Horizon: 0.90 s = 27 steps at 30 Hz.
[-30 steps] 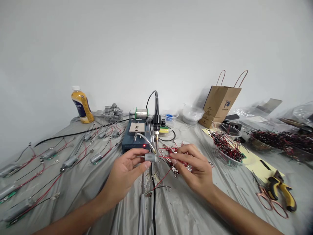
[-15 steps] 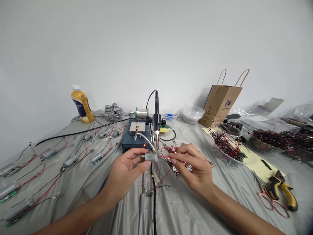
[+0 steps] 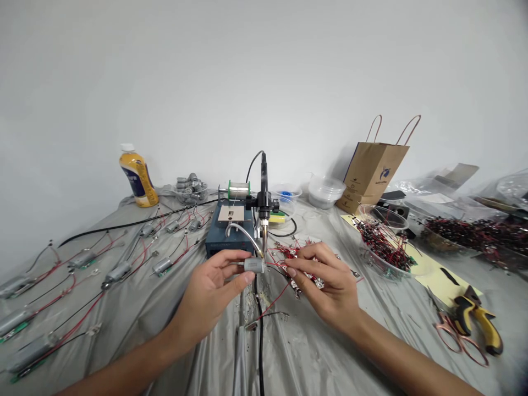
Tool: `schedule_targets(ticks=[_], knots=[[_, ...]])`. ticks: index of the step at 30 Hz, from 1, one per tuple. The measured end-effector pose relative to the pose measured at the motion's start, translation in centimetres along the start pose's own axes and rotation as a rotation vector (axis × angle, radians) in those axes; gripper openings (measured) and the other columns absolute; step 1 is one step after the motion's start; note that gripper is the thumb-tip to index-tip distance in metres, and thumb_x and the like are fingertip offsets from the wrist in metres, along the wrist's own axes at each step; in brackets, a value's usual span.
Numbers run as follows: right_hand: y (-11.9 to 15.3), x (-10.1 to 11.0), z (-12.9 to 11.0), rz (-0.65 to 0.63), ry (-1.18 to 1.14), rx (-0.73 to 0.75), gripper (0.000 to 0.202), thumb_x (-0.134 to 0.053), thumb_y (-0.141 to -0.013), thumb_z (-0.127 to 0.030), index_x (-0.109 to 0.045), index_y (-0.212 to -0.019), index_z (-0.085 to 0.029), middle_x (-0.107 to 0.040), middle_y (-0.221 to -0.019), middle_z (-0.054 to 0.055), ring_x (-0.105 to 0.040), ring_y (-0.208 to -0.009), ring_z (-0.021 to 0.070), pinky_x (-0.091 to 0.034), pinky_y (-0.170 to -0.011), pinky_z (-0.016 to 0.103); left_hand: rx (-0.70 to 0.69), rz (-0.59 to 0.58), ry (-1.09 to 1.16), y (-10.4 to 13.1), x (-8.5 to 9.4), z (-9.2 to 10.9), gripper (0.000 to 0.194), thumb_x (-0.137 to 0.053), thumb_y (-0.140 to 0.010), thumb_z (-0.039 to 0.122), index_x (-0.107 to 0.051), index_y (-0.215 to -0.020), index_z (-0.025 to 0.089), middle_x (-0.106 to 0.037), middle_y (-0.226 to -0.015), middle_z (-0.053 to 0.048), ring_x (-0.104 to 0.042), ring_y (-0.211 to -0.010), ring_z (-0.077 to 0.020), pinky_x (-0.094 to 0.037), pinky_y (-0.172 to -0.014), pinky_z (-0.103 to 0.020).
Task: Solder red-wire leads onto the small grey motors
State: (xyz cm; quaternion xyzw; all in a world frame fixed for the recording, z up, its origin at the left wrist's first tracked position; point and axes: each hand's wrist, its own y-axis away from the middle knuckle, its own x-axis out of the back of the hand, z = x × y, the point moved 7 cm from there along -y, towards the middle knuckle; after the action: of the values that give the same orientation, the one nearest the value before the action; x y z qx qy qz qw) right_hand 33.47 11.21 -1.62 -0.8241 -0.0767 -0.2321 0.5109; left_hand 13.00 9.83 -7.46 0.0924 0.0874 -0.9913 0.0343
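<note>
Between the thumb and fingers of my left hand (image 3: 218,280) lies a small grey cylindrical motor (image 3: 253,266), held sideways. My right hand (image 3: 324,275) pinches a red wire (image 3: 273,264) whose end reaches the motor's right end. Directly above that end stands the soldering iron (image 3: 264,214), upright in its holder, its tip at or very near the joint. A curved solder feed tube (image 3: 243,231) also comes down to this spot. Whether tip, wire and motor actually touch is too small to tell. Red and black wires (image 3: 270,308) hang below my hands.
Behind my left hand sits a blue soldering station (image 3: 212,231) with a solder spool (image 3: 239,190). Wired motors (image 3: 117,273) lie in rows at left. A pile of wires (image 3: 289,250) is behind my right hand. Scissors (image 3: 451,335) and yellow-black pliers (image 3: 474,319) lie at right.
The red light on the soldering station shows earlier and is not seen now. The solder tube and iron tip look slightly shifted. Both hands keep nearly the same place and hold.
</note>
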Motion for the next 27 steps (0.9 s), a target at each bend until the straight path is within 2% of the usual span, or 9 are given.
schedule_targets(ticks=[27], knots=[[0.21,0.03,0.17,-0.01,-0.017,0.027,0.025,-0.068,-0.086,-0.007,-0.076,-0.105,-0.021,-0.063,-0.088,0.004,-0.057,-0.08,0.0141,-0.045,-0.072,0.032,-0.005,-0.012,-0.003,-0.19,0.02,-0.2,0.027,-0.08,-0.081,0.022,-0.069,-0.105,0.019,-0.076,-0.1,-0.002,-0.07,-0.094,-0.0126,-0.055,-0.084,-0.02]])
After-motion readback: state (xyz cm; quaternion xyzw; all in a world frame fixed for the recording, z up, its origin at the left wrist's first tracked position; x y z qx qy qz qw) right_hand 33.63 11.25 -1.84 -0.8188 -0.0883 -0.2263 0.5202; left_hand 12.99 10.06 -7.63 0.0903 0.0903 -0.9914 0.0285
